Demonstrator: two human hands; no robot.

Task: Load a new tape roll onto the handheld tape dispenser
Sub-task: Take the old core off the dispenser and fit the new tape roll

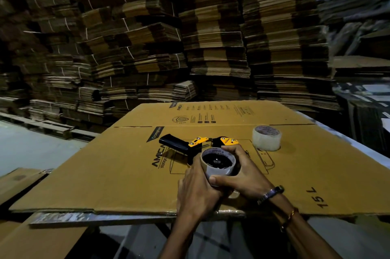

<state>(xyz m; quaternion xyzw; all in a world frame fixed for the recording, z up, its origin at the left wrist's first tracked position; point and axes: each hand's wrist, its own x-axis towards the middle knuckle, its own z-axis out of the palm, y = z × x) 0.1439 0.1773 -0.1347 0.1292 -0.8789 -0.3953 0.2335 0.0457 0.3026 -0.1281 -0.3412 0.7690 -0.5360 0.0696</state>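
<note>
**Kid:** 2 hands on 1 roll; is it stuck?

**Helper:** It may be; the left hand (195, 190) curls round the near side of the roll on the dispenser (217, 165), and the right hand (242, 171) wraps it from the other side, thumb across the front, fingers over the far rim; I cannot tell if that roll is an empty core or still has tape on it.

**Kid:** Where is the dispenser?

**Helper:** The tape dispenser (198, 142) lies flat on the cardboard sheet (118, 174) on the table; its black handle (173, 143) points away to the left; the wheel end is close to the person.

**Kid:** And the new one?

**Helper:** The new tape roll (267, 138) stands on the cardboard, near the dispenser, off to the right, touched by no hand.

**Kid:** Is it heavy?

**Helper:** I think light, and stiff like a ring; the clear sides look smooth and may slip; hold it round the outside, not by the sticky end; the yellow end of the dispenser likely has a sharp blade, so keep fingers off it.
</note>
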